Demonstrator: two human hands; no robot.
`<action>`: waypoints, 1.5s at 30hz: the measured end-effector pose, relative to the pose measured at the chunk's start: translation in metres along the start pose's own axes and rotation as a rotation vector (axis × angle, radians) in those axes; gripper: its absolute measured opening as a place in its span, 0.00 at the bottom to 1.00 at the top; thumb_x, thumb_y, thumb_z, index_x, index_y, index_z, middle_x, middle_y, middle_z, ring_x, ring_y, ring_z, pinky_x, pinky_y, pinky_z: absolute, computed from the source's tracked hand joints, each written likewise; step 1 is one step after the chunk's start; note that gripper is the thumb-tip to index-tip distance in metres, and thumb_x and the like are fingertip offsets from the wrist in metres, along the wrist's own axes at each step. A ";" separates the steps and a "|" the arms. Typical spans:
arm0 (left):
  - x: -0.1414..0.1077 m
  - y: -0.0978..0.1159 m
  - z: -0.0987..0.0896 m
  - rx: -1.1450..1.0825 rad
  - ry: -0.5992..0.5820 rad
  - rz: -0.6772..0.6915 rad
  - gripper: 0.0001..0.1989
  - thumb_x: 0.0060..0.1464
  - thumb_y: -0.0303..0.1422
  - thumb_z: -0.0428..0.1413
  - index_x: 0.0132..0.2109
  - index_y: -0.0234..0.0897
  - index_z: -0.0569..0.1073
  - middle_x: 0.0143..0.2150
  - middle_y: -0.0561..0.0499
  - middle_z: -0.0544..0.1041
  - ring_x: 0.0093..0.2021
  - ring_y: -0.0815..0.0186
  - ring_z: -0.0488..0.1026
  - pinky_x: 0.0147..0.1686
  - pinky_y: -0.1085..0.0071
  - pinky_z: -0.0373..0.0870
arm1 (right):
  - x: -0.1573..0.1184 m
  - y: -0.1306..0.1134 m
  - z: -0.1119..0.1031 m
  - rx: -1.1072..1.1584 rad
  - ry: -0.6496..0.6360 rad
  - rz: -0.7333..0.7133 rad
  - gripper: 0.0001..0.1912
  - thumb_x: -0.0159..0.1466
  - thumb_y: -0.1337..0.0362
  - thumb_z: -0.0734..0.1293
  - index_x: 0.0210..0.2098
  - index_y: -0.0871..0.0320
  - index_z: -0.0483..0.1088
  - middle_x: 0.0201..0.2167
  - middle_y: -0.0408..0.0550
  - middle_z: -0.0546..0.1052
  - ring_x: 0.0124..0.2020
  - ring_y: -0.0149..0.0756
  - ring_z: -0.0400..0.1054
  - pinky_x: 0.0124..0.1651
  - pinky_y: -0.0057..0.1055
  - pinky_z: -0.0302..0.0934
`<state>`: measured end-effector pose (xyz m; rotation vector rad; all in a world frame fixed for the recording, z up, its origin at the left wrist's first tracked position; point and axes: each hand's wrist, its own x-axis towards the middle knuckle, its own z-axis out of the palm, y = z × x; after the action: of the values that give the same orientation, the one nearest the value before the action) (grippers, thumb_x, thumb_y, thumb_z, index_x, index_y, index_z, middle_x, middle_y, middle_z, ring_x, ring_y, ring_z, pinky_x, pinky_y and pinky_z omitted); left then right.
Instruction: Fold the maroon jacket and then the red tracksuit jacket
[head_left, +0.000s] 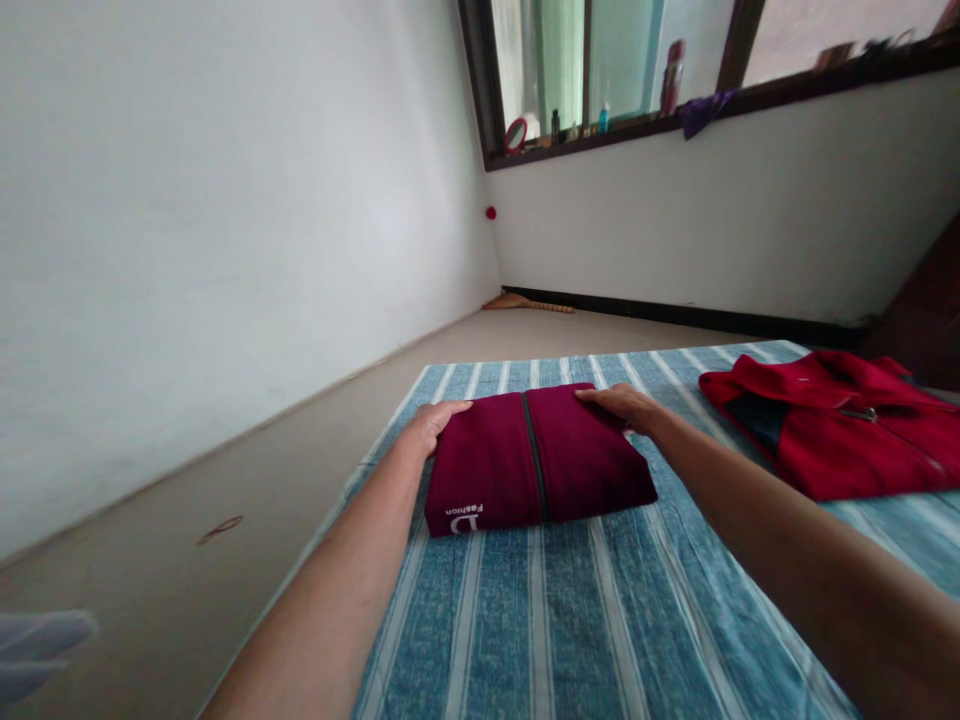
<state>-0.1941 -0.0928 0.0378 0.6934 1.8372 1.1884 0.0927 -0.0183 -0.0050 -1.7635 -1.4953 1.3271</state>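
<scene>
A folded maroon zip jacket (491, 455) lies on the blue-and-white striped cloth (570, 620) in front of me. A dark zip runs down its middle, and white lettering reading "Fashion" shows upside down at its near left corner. At the far left corner, my left hand (435, 425) grips the jacket, thumb on top and the other fingers mostly hidden at its side. My right hand (622, 405) holds the far right edge in the same way, its thumb lying on the fabric and its fingertips out of sight.
To the right lies a folded red zip jacket (862, 430) with a dark lining. White walls rise beyond the cloth. A broom (525, 302) rests on the floor by the far corner. Bottles and a round mirror (516, 135) line the windowsill. Some cord (220, 530) is on the floor.
</scene>
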 end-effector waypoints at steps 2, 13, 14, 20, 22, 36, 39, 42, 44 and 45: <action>-0.002 0.001 0.001 -0.005 -0.041 -0.035 0.16 0.31 0.31 0.69 0.32 0.34 0.76 0.21 0.46 0.78 0.22 0.54 0.76 0.24 0.61 0.75 | 0.005 -0.001 0.000 0.076 -0.044 0.033 0.17 0.53 0.52 0.71 0.29 0.60 0.67 0.21 0.45 0.70 0.19 0.31 0.63 0.21 0.28 0.58; -0.024 0.020 0.002 -0.081 -0.095 0.037 0.14 0.28 0.24 0.66 0.27 0.31 0.74 0.19 0.46 0.76 0.21 0.54 0.75 0.25 0.57 0.75 | -0.010 -0.008 -0.008 0.427 -0.122 -0.009 0.05 0.53 0.68 0.69 0.29 0.60 0.67 0.24 0.45 0.74 0.23 0.31 0.67 0.27 0.28 0.65; -0.029 0.027 0.000 -0.095 -0.097 0.080 0.14 0.28 0.24 0.66 0.28 0.31 0.74 0.21 0.46 0.77 0.22 0.55 0.75 0.27 0.57 0.75 | -0.017 -0.013 -0.012 0.453 -0.116 -0.043 0.05 0.53 0.69 0.69 0.28 0.60 0.67 0.24 0.46 0.74 0.23 0.30 0.67 0.27 0.27 0.64; -0.100 0.081 -0.038 -0.053 -0.039 0.613 0.25 0.28 0.26 0.66 0.41 0.34 0.75 0.34 0.52 0.78 0.34 0.64 0.75 0.40 0.70 0.72 | -0.083 -0.052 -0.054 0.539 -0.125 -0.429 0.13 0.47 0.70 0.71 0.33 0.60 0.71 0.33 0.47 0.77 0.33 0.34 0.71 0.36 0.28 0.65; -0.135 0.070 -0.058 0.188 0.013 0.856 0.30 0.32 0.28 0.65 0.48 0.37 0.73 0.37 0.53 0.78 0.38 0.62 0.75 0.44 0.70 0.70 | -0.115 -0.041 -0.063 0.437 -0.133 -0.667 0.18 0.46 0.68 0.72 0.37 0.60 0.71 0.36 0.48 0.77 0.38 0.39 0.71 0.41 0.33 0.65; -0.243 -0.152 -0.091 1.087 -0.036 1.412 0.35 0.46 0.17 0.47 0.63 0.35 0.56 0.50 0.42 0.73 0.52 0.56 0.70 0.53 0.58 0.69 | -0.237 0.157 -0.023 -0.594 0.081 -1.336 0.21 0.62 0.77 0.53 0.50 0.58 0.67 0.52 0.56 0.71 0.57 0.39 0.63 0.54 0.40 0.63; -0.250 -0.137 -0.097 1.062 -0.111 1.342 0.34 0.45 0.19 0.50 0.61 0.38 0.59 0.51 0.43 0.73 0.52 0.56 0.70 0.53 0.58 0.69 | -0.241 0.151 -0.031 -0.600 0.049 -1.333 0.21 0.62 0.77 0.54 0.51 0.58 0.67 0.54 0.57 0.70 0.57 0.40 0.62 0.55 0.43 0.62; -0.261 -0.122 -0.102 0.950 -0.097 1.328 0.29 0.48 0.25 0.54 0.58 0.39 0.62 0.51 0.43 0.73 0.52 0.56 0.71 0.52 0.60 0.70 | -0.250 0.145 -0.036 -0.545 0.087 -1.286 0.22 0.60 0.78 0.54 0.49 0.57 0.67 0.55 0.56 0.69 0.56 0.40 0.64 0.53 0.42 0.64; -0.268 -0.110 -0.098 0.869 -0.051 1.332 0.23 0.52 0.29 0.55 0.56 0.39 0.65 0.51 0.43 0.73 0.51 0.57 0.71 0.52 0.61 0.70 | -0.255 0.136 -0.035 -0.483 0.135 -1.241 0.21 0.59 0.77 0.55 0.48 0.56 0.68 0.53 0.54 0.71 0.53 0.39 0.67 0.51 0.40 0.66; -0.269 -0.103 -0.093 0.838 -0.031 1.323 0.20 0.53 0.30 0.54 0.54 0.39 0.66 0.50 0.43 0.73 0.51 0.57 0.71 0.52 0.61 0.70 | -0.256 0.129 -0.033 -0.450 0.160 -1.217 0.20 0.60 0.76 0.56 0.47 0.56 0.68 0.51 0.53 0.72 0.52 0.39 0.68 0.50 0.39 0.67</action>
<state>-0.1378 -0.3898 0.0551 2.6295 1.7463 0.9962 0.1984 -0.2870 -0.0042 -0.7373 -2.2621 0.2278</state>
